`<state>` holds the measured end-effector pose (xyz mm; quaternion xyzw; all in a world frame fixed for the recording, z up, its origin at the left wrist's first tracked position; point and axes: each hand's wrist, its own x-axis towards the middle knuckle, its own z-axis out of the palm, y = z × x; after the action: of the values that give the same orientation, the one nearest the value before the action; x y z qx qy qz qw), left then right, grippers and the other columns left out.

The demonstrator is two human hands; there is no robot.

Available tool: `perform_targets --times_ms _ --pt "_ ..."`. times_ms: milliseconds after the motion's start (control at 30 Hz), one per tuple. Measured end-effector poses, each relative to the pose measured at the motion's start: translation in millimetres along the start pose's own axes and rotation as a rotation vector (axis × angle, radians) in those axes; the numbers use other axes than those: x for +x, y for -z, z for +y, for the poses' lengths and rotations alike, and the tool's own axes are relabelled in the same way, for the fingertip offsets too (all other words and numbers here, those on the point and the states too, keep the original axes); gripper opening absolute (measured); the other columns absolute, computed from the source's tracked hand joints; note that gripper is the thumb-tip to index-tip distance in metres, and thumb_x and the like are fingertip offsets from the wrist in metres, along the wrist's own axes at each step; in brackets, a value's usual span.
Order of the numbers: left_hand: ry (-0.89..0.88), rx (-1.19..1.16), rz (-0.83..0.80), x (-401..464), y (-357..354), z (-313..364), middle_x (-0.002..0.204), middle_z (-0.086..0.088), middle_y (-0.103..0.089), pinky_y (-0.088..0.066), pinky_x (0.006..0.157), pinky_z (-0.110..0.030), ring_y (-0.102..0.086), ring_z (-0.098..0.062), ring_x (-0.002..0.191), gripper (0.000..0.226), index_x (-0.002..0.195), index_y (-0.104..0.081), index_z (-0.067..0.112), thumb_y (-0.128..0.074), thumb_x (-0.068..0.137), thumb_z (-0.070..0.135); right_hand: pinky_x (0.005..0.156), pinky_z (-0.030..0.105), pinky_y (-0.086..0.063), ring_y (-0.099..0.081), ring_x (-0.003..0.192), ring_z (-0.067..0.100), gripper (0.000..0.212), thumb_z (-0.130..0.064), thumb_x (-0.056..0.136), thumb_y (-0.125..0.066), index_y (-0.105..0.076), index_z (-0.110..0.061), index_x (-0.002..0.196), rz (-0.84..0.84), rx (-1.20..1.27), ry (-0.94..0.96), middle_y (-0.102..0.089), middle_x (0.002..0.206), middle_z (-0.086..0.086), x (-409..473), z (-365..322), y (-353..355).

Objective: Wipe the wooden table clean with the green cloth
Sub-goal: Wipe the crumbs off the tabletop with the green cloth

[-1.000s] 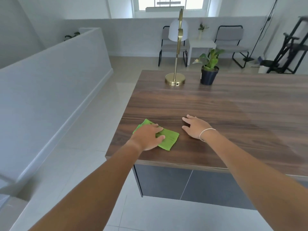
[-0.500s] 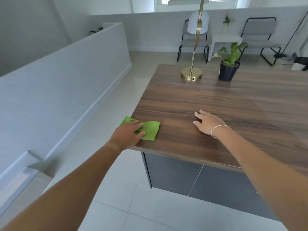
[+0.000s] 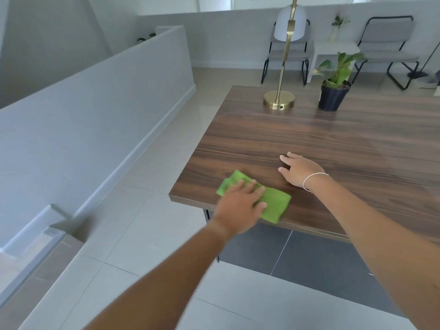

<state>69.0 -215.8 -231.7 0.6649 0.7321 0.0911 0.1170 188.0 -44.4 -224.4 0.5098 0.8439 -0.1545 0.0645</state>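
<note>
The dark wooden table (image 3: 321, 144) fills the right half of the view. A folded green cloth (image 3: 273, 206) lies flat near the table's front left corner, close to the near edge. My left hand (image 3: 240, 206) presses down on the cloth's left part with fingers spread, hiding its middle. To the right, my right hand (image 3: 300, 170) rests flat on the bare wood, fingers apart, holding nothing, with a thin white bracelet at the wrist.
A brass lamp base (image 3: 279, 103) and a dark potted plant (image 3: 333, 96) stand at the table's far side. Tiled floor lies left of the table, bounded by a low grey wall (image 3: 95, 115). Two chairs (image 3: 385, 44) stand beyond the table.
My left hand first slid the cloth left to the table's corner, then back right along the near edge. The right hand stayed planted on the wood. The camera view shifted left.
</note>
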Motion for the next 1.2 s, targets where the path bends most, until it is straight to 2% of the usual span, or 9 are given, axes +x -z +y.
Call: perform_targets --times_ms 100,200,300,400,500,667,833,967,1200 --pt "-0.002 -0.036 -0.011 6 -6 17 0.157 -0.003 -0.023 -0.007 0.119 -0.035 -0.013 -0.028 0.146 0.052 0.145 -0.030 0.023 -0.037 0.096 0.040 0.118 0.042 -0.018 -0.009 0.147 0.020 0.052 -0.039 0.098 -0.031 -0.019 -0.027 0.146 -0.005 -0.006 0.002 -0.008 0.159 -0.005 1 0 1" --pt "0.095 -0.103 0.025 -7 6 -21 0.157 0.003 -0.023 -0.008 0.117 -0.030 -0.013 -0.022 0.146 0.053 0.144 -0.032 0.028 -0.041 0.094 0.042 0.118 0.042 -0.018 -0.009 0.147 0.019 0.052 -0.039 0.097 -0.031 -0.020 -0.027 0.146 -0.006 0.000 0.005 -0.009 0.159 -0.005 0 1 0" --pt "0.234 -0.076 0.061 -24 23 -71 0.157 0.004 -0.023 -0.010 0.117 -0.034 -0.014 -0.021 0.146 0.053 0.144 -0.032 0.028 -0.042 0.094 0.042 0.118 0.042 -0.019 -0.008 0.147 0.018 0.051 -0.039 0.098 -0.030 -0.019 -0.028 0.147 -0.009 0.008 -0.001 -0.007 0.159 -0.008 -1 -1 0" --pt "0.305 -0.023 0.034 -28 29 -89 0.158 0.000 -0.020 -0.012 0.118 -0.037 -0.013 -0.025 0.146 0.053 0.146 -0.027 0.024 -0.037 0.096 0.039 0.117 0.043 -0.020 -0.007 0.147 0.019 0.051 -0.038 0.098 -0.029 -0.018 -0.028 0.147 -0.016 0.009 -0.002 -0.007 0.159 -0.007 -1 -3 1" --pt "0.255 0.086 0.017 -9 19 -63 0.159 -0.007 -0.016 -0.010 0.118 -0.040 -0.013 -0.032 0.146 0.053 0.148 -0.022 0.019 -0.029 0.098 0.036 0.117 0.043 -0.020 -0.008 0.147 0.019 0.051 -0.038 0.098 -0.029 -0.018 -0.028 0.147 -0.026 0.006 -0.007 -0.007 0.159 -0.007 -4 -3 1" --pt "0.109 0.076 -0.031 29 3 -2 0.159 -0.007 -0.014 -0.007 0.118 -0.041 -0.010 -0.033 0.146 0.053 0.148 -0.020 0.019 -0.026 0.098 0.037 0.117 0.040 -0.021 -0.013 0.146 0.018 0.051 -0.039 0.098 -0.031 -0.021 -0.028 0.146 -0.018 -0.003 0.008 -0.009 0.159 -0.007 -7 -2 7" --pt "0.142 -0.019 -0.009 20 16 -40 0.159 0.000 -0.018 -0.007 0.118 -0.035 -0.011 -0.025 0.147 0.054 0.147 -0.025 0.025 -0.034 0.096 0.042 0.116 0.038 -0.022 -0.015 0.145 0.016 0.048 -0.035 0.098 -0.030 -0.022 -0.030 0.146 -0.011 0.004 0.010 -0.009 0.158 -0.011 -9 2 10" --pt "0.263 0.094 -0.006 25 30 -92 0.158 -0.003 -0.021 -0.017 0.118 -0.042 -0.018 -0.027 0.144 0.055 0.146 -0.026 0.022 -0.034 0.096 0.041 0.116 0.038 -0.020 -0.011 0.146 0.016 0.048 -0.032 0.099 -0.029 -0.022 -0.029 0.146 -0.007 0.044 0.005 -0.009 0.159 -0.010 -9 3 6" --pt "0.181 0.080 -0.015 60 23 -50 0.159 -0.008 -0.016 -0.012 0.119 -0.042 -0.014 -0.034 0.145 0.054 0.148 -0.020 0.016 -0.027 0.098 0.035 0.117 0.039 -0.019 -0.010 0.146 0.016 0.048 -0.032 0.099 -0.030 -0.022 -0.029 0.146 -0.010 0.050 -0.001 -0.009 0.159 -0.010 -7 7 5"
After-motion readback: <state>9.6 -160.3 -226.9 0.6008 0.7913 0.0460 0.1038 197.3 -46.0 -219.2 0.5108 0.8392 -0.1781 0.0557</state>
